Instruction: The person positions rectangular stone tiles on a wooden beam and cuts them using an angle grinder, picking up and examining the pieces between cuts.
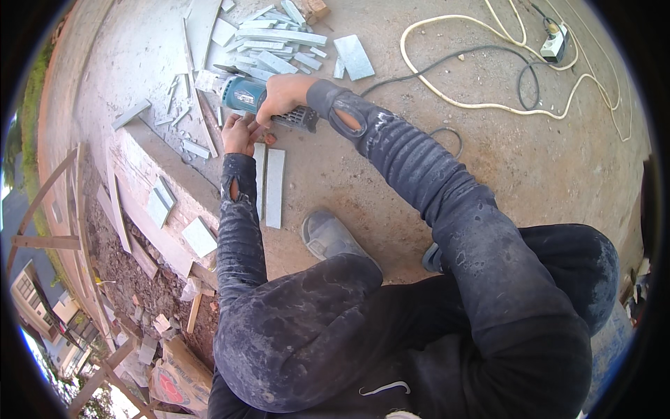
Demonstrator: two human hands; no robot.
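A teal and black angle grinder (244, 93) lies across the upper middle, its head pointing left. My right hand (285, 95) is wrapped round its body from the right. Just below the tool, my left hand (240, 133) has its fingers bent together close to the grinder's underside; what they pinch is hidden. Two long pale tile strips (275, 187) lie side by side on the ground, right of my left wrist. Beyond the grinder is a heap of cut tile strips (269, 43), partly behind the tool.
A concrete step (164, 164) with loose tile pieces (199, 236) runs along the left. A white cable (481, 105) and a dark cord (433, 59) curl toward a socket block (554, 43) at upper right. Rubble and a torn paper sack (180, 373) lie lower left.
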